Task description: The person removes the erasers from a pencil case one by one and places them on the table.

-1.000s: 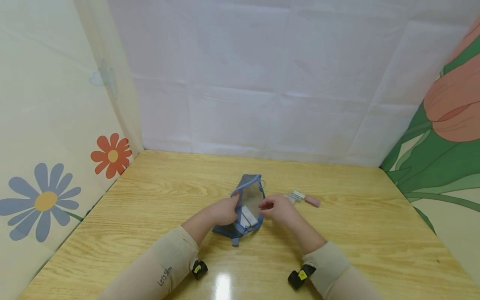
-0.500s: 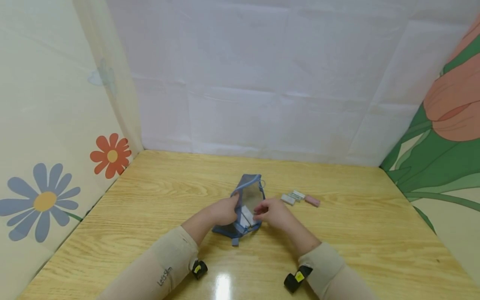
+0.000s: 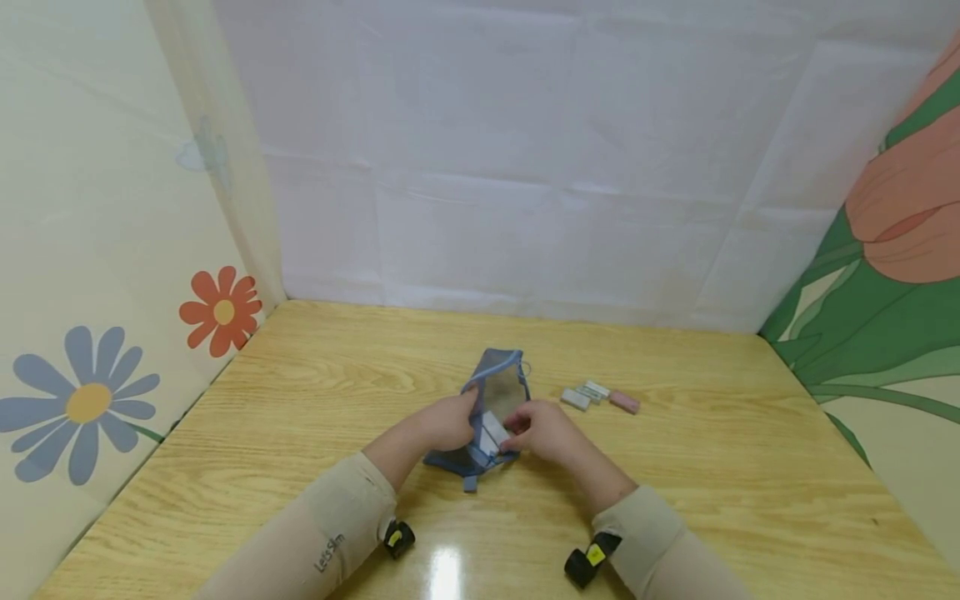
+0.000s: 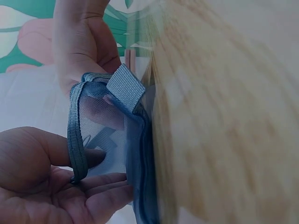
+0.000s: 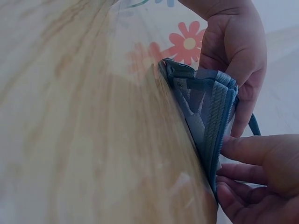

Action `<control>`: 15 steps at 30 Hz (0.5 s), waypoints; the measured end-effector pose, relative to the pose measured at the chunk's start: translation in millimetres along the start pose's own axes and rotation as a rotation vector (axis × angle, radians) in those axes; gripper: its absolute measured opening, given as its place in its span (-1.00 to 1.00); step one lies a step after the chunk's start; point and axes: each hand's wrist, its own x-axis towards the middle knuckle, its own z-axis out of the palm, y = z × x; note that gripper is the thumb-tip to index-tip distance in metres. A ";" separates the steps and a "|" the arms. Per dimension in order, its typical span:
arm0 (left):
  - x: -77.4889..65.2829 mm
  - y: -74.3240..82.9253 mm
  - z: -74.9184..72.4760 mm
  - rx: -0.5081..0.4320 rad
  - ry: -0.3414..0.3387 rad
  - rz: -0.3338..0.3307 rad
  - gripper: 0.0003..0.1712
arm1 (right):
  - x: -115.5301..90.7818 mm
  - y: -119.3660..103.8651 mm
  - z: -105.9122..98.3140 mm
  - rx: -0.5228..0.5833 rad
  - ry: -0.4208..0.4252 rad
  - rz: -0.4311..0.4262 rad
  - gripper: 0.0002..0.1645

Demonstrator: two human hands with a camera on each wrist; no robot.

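Note:
A blue mesh zip pouch [image 3: 498, 367] lies on the table with its mouth spread toward the right. My left hand [image 3: 447, 422] grips its edge; in the left wrist view the thumb sits inside the rim and the fingers are behind the mesh. White rectangular blocks [image 3: 492, 428] show inside the mouth. My right hand [image 3: 546, 432] reaches into the mouth, thumb and finger at either side of the right end of a white block. In the right wrist view, those fingertips are partly hidden by the zipped edge of the pouch [image 5: 219, 107].
Right of the pouch lie a grey-white block [image 3: 576, 399], small white-and-green blocks [image 3: 592, 391] and a pink block [image 3: 624, 402]. The wood-grain table [image 3: 360, 358] meets a white cloth backdrop, with flower-printed sheets at both sides.
My right hand has moved left and slightly down, into the mouth of the pouch and onto the white block. The grey-white block behind it has come into view. My left hand stays put.

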 end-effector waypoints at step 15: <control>-0.3 0.5 -0.1 -0.018 -0.004 -0.008 -0.21 | -0.7 -3.4 -1.0 -0.052 -0.019 -0.033 -0.75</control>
